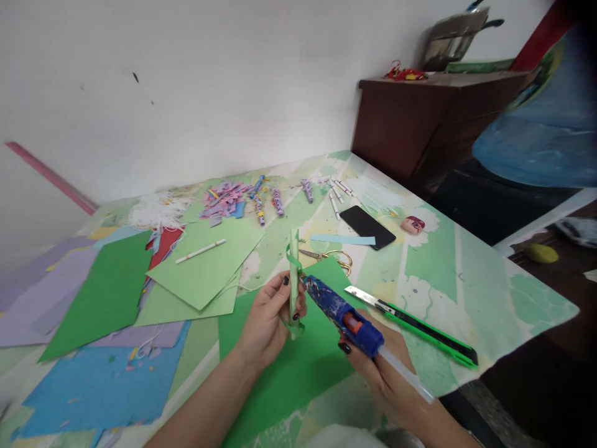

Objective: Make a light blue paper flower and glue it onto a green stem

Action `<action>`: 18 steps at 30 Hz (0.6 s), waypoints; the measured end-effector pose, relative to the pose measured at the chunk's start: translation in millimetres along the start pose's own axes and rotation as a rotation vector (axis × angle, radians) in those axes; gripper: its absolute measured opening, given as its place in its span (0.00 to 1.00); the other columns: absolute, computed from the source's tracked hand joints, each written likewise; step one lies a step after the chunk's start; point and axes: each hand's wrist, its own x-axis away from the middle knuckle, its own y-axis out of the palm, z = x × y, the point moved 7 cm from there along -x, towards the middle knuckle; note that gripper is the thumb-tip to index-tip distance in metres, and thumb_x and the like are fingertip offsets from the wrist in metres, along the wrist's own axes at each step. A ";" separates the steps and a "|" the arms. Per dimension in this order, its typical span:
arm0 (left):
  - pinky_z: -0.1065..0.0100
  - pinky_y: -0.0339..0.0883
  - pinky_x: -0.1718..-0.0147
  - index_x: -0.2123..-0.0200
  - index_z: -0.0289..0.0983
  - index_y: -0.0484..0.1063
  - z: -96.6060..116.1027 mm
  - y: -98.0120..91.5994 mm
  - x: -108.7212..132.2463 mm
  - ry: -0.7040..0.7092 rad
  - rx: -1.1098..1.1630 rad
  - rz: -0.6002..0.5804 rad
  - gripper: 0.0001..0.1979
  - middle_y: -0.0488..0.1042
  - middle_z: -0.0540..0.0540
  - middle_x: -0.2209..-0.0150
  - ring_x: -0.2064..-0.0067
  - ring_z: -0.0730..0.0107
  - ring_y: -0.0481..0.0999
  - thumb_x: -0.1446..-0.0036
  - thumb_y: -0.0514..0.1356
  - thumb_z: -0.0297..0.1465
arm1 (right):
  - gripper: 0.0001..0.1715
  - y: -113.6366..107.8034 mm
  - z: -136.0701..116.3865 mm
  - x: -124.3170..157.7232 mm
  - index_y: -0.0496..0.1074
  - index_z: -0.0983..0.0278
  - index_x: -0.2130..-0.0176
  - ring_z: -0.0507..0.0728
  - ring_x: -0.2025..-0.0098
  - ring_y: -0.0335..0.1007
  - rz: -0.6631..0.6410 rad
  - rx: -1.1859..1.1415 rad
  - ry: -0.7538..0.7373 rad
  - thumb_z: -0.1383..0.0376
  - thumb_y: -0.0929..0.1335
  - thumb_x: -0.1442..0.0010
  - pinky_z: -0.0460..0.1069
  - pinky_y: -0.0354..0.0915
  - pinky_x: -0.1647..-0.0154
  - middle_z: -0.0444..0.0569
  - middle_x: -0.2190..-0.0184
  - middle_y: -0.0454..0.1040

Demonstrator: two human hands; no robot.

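Note:
My left hand [267,320] is closed around a light green paper tube [293,286], held upright, with a darker green paper strip [292,256] curling about it. In my right hand [380,361] is a blue hot glue gun [333,308], a clear glue stick [405,373] poking out of its back end. The gun's nozzle meets or nearly meets the tube near the green strip. Under both hands lies a dark green sheet [284,379]. Right of the gun rests a green utility knife [420,330], blade out. Gold-handled scissors [342,256] lie just beyond the nozzle.
Light green sheets [205,274], a dark green sheet [102,292] and blue paper [107,392] spread leftward. Farther back are paper scraps [226,200], white string [158,211] and decorated tubes [277,203]. A black phone [368,225] and small pink case [413,224] sit to the right.

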 end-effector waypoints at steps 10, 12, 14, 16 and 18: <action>0.77 0.65 0.78 0.63 0.32 0.70 0.2 -0.7 -0.8 -0.008 0.016 0.020 0.06 0.70 0.49 0.74 0.77 0.81 0.67 0.46 0.59 0.27 | 0.08 2.2 0.3 -1.2 0.59 0.62 0.70 0.48 0.79 0.57 -0.030 0.032 0.019 0.62 0.62 0.40 0.43 0.53 0.80 0.40 0.79 0.63; 0.78 0.65 0.79 0.64 0.32 0.70 0.1 -0.9 -0.5 -0.009 0.018 0.024 0.06 0.69 0.49 0.74 0.78 0.81 0.67 0.47 0.60 0.27 | 0.08 2.3 -0.8 -1.0 0.59 0.62 0.70 0.48 0.79 0.58 -0.034 0.027 0.010 0.62 0.61 0.39 0.43 0.53 0.80 0.40 0.78 0.63; 0.78 0.65 0.79 0.63 0.32 0.70 0.0 -0.7 -0.2 -0.014 0.020 0.025 0.07 0.70 0.49 0.74 0.77 0.81 0.67 0.47 0.60 0.27 | 0.08 1.7 -0.9 -0.8 0.59 0.62 0.70 0.49 0.79 0.57 -0.035 0.033 0.020 0.61 0.61 0.39 0.43 0.53 0.80 0.40 0.78 0.63; 0.78 0.65 0.78 0.63 0.32 0.70 0.4 -0.1 0.2 -0.017 0.019 0.027 0.07 0.70 0.49 0.74 0.77 0.81 0.67 0.47 0.60 0.28 | 0.09 1.3 -1.0 -0.6 0.59 0.62 0.70 0.49 0.80 0.57 -0.041 0.042 0.041 0.61 0.61 0.40 0.43 0.53 0.81 0.40 0.79 0.63; 0.78 0.65 0.78 0.63 0.32 0.70 1.1 1.0 0.6 -0.019 0.020 0.028 0.07 0.69 0.49 0.74 0.78 0.81 0.67 0.47 0.60 0.27 | 0.08 0.6 -2.3 -0.8 0.59 0.62 0.70 0.49 0.80 0.58 -0.042 0.048 0.051 0.62 0.62 0.41 0.43 0.53 0.81 0.41 0.79 0.64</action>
